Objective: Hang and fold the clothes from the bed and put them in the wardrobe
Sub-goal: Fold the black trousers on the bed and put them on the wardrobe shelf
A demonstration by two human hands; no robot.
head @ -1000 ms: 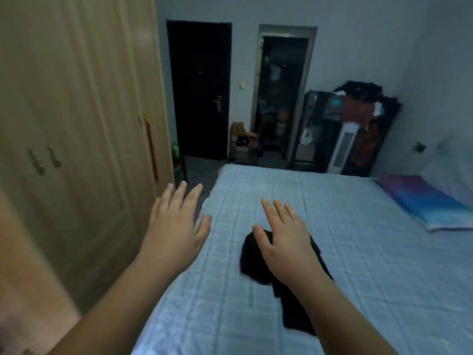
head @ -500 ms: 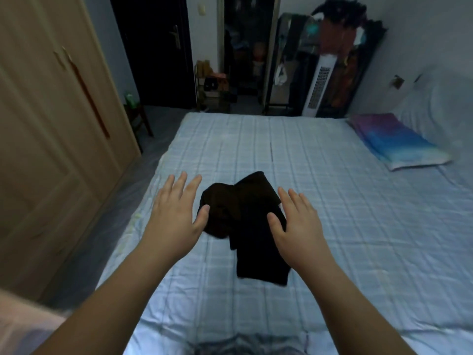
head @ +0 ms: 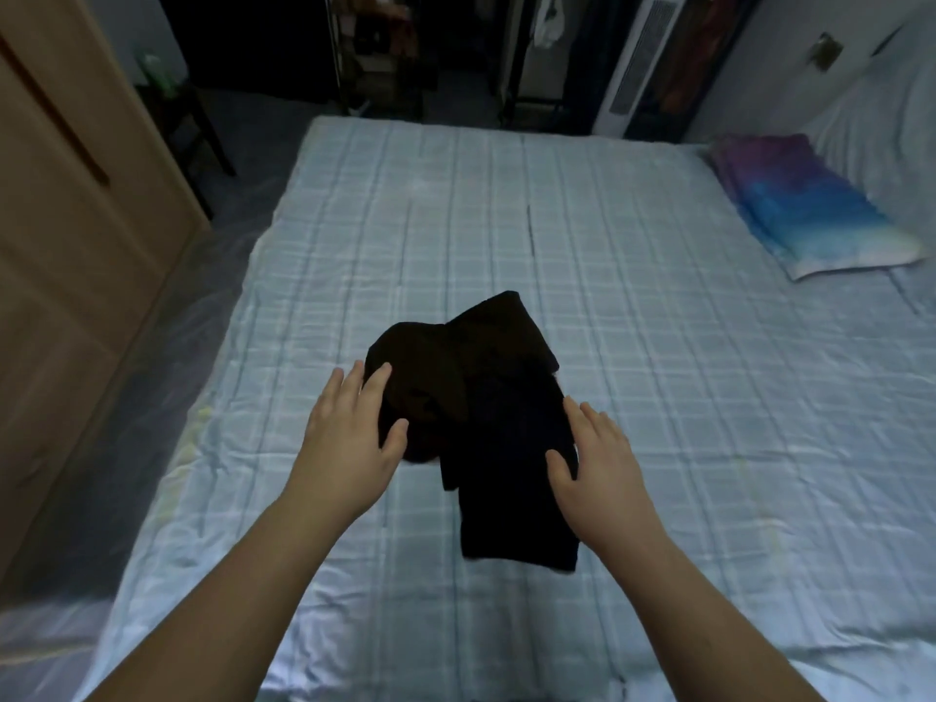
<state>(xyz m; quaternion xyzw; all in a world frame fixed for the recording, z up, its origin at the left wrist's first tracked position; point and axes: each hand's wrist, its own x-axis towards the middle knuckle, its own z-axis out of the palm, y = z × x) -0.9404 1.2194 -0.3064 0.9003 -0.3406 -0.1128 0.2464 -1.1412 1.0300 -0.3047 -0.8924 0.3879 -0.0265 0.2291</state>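
My left hand [head: 349,438] and right hand [head: 597,463], both unclenched and grasping nothing, have descended to the black garment [head: 481,418] crumpled mid-bed [head: 658,397], fingers now touching its two sides, so lifting it for folding appears imminent, the wardrobe [head: 76,220] left of it.

I am in a home bedroom, dimly lit. A wide bed [head: 506,220] with a pale blue checked sheet fills most of my view. A pillow [head: 810,215] in purple and blue lies at its right end. A wooden wardrobe [head: 66,235] stands along the left. Beyond the bed are a dark doorway [head: 430,48], a small stool [head: 187,114] and a white tower fan [head: 638,63].
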